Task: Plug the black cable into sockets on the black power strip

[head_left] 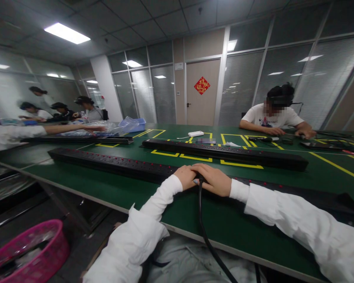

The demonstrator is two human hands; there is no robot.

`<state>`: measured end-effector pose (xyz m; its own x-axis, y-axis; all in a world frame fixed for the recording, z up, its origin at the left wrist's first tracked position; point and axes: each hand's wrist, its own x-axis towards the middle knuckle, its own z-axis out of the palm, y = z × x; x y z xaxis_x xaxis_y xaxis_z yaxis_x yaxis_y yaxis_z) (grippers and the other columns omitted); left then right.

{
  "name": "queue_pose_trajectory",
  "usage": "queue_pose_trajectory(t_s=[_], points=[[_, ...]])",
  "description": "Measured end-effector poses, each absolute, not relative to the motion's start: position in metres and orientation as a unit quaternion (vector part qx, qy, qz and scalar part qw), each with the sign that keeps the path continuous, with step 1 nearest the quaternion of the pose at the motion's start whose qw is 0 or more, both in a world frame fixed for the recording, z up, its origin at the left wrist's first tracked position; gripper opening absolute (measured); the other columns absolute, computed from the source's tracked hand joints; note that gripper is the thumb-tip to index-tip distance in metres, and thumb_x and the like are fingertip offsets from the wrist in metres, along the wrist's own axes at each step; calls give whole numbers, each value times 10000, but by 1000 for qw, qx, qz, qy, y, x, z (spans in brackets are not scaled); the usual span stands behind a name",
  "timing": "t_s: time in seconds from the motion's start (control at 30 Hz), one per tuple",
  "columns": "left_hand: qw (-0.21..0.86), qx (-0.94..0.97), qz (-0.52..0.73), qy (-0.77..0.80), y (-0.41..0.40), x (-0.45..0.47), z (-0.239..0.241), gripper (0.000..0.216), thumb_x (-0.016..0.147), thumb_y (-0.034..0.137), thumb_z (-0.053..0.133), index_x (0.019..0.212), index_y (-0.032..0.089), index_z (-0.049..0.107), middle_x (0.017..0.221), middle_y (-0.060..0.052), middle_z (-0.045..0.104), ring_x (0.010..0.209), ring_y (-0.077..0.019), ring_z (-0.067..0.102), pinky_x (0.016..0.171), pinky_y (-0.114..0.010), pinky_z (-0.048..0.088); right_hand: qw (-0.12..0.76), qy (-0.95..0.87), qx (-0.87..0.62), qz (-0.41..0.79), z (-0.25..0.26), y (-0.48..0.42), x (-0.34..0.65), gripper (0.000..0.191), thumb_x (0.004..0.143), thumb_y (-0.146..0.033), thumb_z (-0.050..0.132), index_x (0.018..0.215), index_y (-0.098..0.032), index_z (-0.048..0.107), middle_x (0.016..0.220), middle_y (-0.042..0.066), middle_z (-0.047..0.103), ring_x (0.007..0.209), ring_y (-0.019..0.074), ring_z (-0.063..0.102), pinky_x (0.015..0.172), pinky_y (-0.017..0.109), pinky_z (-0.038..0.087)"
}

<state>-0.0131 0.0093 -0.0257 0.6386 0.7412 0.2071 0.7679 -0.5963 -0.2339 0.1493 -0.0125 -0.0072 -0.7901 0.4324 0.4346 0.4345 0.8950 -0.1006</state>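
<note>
A long black power strip (112, 163) with red switches lies across the green table (112, 192) in front of me. My left hand (186, 177) and my right hand (214, 180) meet over its middle, fingers curled and pressed together around the top of a thick black cable (205, 232). The cable runs from under my hands down over the table's near edge. What exactly the fingers pinch is hidden beneath them. Both arms wear white sleeves.
A second black power strip (224, 154) lies further back among yellow floor-tape outlines. A white power bank (196, 133) sits beyond it. One person sits at the far right; another person's arm (65, 128) reaches in from the left. A pink basket (26, 251) stands at the lower left.
</note>
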Motion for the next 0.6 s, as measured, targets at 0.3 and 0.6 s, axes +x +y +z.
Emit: queue_pose_trajectory(t_s=[0.3,0.6], points=[[138,-892,-50,-428,12,-14,-27,389,786,431,335,941,131,527,910,-111,577,832,-240,556,752,-358,428,241,-927,-284,51,-6,-9,151,471,799,-395,411,1201,-169,313,1167,112,444,1060,217,432,853,370,375],[143,-893,-69,-421,12,-14,-29,364,780,412,362,999,153,495,955,-91,569,821,-225,555,750,-344,426,253,-910,-320,75,-7,-8,151,485,801,-330,420,1232,-195,246,1156,84,460,1012,197,474,821,342,392]])
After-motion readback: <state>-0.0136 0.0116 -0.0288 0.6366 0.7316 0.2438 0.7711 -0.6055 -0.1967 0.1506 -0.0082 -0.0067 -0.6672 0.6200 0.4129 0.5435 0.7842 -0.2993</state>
